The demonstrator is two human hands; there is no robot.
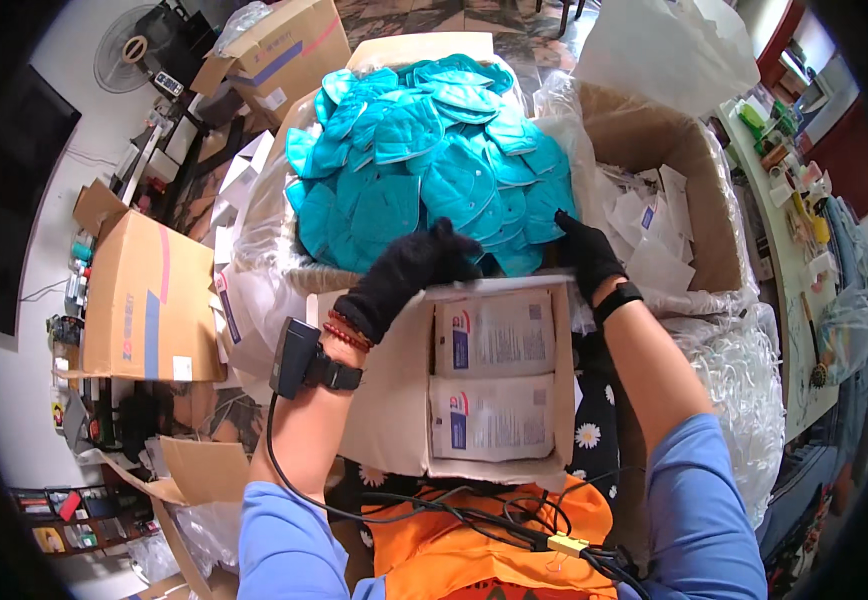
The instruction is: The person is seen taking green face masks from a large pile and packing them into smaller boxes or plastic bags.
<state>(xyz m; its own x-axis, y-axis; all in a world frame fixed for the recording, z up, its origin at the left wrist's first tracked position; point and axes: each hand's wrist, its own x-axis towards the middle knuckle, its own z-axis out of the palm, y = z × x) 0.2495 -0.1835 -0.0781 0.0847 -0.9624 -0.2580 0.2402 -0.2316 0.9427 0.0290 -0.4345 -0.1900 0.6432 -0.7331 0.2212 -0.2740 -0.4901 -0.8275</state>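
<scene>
Both my hands wear black gloves. My left hand [422,268] is closed with bent fingers at the left end of a thin white strip [504,285], seen edge-on. My right hand [588,260] is closed at its right end, one finger pointing up. Whether the strip is a packet's edge or a flap, I cannot tell. Just below it is an open small carton [501,468] holding two white printed packets [494,335] on top. Beyond my hands, a heap of turquoise cup-shaped fabric pieces [454,180] fills a plastic-lined box [279,205].
At right, a lined cardboard box [714,190] holds loose white packets. Below it lies a bag of white cords [739,390]. Brown cartons [159,300] stand at left, and a cluttered worktop [794,270] runs along the right. Black cables [484,510] cross my orange apron [424,560].
</scene>
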